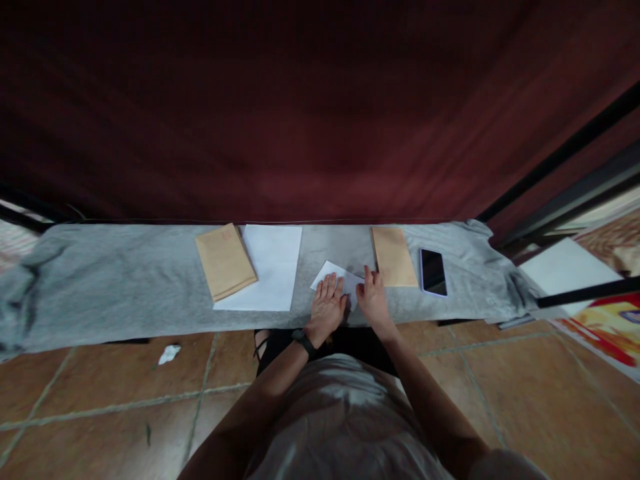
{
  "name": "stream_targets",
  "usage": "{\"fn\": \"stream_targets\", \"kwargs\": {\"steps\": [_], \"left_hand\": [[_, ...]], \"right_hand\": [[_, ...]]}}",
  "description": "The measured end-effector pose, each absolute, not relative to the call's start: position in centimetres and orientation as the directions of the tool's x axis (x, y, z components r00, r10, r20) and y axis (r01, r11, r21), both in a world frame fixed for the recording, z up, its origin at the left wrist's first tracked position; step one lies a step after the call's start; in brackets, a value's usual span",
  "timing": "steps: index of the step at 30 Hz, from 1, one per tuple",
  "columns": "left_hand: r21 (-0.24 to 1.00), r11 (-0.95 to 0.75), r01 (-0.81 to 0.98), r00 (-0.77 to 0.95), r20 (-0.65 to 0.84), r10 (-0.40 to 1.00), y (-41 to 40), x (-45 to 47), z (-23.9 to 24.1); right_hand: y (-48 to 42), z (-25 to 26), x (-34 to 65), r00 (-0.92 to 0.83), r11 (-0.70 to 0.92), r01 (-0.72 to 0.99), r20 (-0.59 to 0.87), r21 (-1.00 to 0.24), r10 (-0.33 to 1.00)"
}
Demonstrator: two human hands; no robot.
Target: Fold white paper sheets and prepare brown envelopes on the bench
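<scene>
A folded white sheet of paper (pixel 334 272) lies on the grey cloth (pixel 125 280) in front of me. My left hand (pixel 327 303) rests flat on it with its fingers stretched out; a black watch sits on that wrist. My right hand (pixel 373 297) lies on the paper's right part, its index finger pointing forward and pressing down, the other fingers partly curled. Just right of that hand lies a brown envelope (pixel 394 256). Neither hand lifts anything.
To the left lie a stack of brown envelopes (pixel 225 260) and white sheets (pixel 270 273). A black phone (pixel 433 271) lies right of the single envelope. A dark red curtain hangs behind. A crumpled white scrap (pixel 169 354) lies on the tiled floor.
</scene>
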State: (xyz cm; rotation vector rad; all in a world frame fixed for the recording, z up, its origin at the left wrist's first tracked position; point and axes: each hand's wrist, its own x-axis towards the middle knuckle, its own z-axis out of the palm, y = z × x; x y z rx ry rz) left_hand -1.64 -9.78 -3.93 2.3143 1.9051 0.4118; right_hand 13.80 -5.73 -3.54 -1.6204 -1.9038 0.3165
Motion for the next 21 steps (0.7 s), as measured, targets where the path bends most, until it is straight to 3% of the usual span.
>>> {"fn": "stream_targets", "kwargs": {"steps": [6, 13, 21], "left_hand": [[0.208, -0.318, 0.925, 0.301, 0.108, 0.947, -9.5, -2.2, -4.7], [0.202, -0.325, 0.924, 0.309, 0.108, 0.945, -8.7, -4.3, -4.0], [0.208, -0.203, 0.957, 0.187, 0.097, 0.978, -8.5, -6.2, -3.6]], "right_hand": [[-9.9, -4.5, 11.5, -0.315, 0.406, 0.809, 0.270, -0.424, 0.910], [-11.8, -5.3, 11.9, -0.343, 0.422, 0.865, 0.293, -0.272, 0.892], [-12.4, -5.3, 13.1, -0.347, 0.417, 0.879, 0.293, -0.230, 0.891]]}}
